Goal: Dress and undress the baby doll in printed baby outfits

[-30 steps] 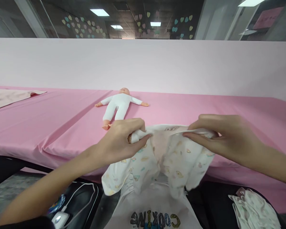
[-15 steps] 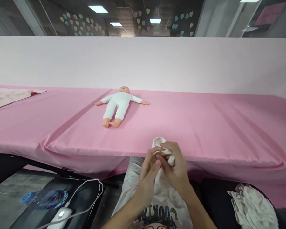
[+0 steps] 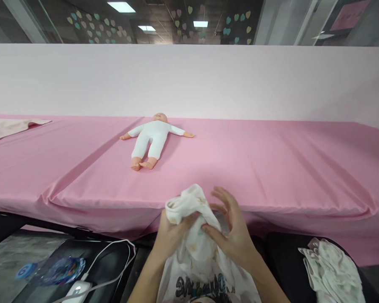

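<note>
White printed garment (image 3: 198,244) hangs bunched before the person's lettered shirt (image 3: 238,280), apparently being gathered — left hand (image 3: 172,233) pinching its folds, right hand (image 3: 235,235) spread wide, thumb at the cloth — the next move likely calling for a firmer right-hand hold.

L hand (image 3: 169,236), fingers mostly hidden behind white garment (image 3: 197,242); shirt lettering (image 3: 183,288) part-covered. Cloth pile (image 3: 336,269), R, clipped by btm edge; beige cloth (image 3: 6,129) cropped far L; bottle (image 3: 62,270) details blurry.
</note>
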Demonstrator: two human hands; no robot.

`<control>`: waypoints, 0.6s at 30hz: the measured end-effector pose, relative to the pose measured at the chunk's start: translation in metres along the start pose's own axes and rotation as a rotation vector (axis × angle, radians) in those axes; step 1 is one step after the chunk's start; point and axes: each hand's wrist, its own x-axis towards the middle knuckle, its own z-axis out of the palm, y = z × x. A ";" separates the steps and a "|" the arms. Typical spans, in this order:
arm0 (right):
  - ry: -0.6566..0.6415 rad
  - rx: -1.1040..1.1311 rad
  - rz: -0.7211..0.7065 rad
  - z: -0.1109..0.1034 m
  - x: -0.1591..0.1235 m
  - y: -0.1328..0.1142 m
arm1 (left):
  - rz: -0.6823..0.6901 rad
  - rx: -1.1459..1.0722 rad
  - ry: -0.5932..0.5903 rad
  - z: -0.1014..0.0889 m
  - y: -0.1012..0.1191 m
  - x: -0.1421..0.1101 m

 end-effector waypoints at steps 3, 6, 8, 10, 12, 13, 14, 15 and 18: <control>-0.209 -0.113 0.151 0.001 -0.006 0.015 | 0.056 0.054 0.132 -0.013 0.004 0.005; -0.209 -0.146 0.219 -0.008 -0.008 0.023 | 0.102 0.158 0.144 -0.027 0.003 0.009; -0.180 -0.037 0.265 -0.021 -0.006 0.023 | 0.111 0.194 0.160 -0.036 0.001 0.011; -0.184 0.130 0.314 -0.037 -0.001 0.020 | 0.092 0.201 0.147 -0.044 -0.001 0.011; -0.195 0.306 0.353 -0.052 0.005 0.018 | 0.049 0.158 0.106 -0.047 -0.004 0.008; -0.188 0.392 0.375 -0.056 0.008 0.018 | 0.019 0.122 0.085 -0.046 -0.007 0.004; -0.178 0.473 0.398 -0.058 0.010 0.019 | -0.015 0.083 0.066 -0.044 -0.011 0.000; -0.177 0.543 0.418 -0.056 0.011 0.021 | -0.050 0.039 0.046 -0.041 -0.015 -0.005; -0.241 0.437 0.357 -0.033 0.010 0.027 | -0.133 -0.095 -0.042 -0.026 -0.032 -0.021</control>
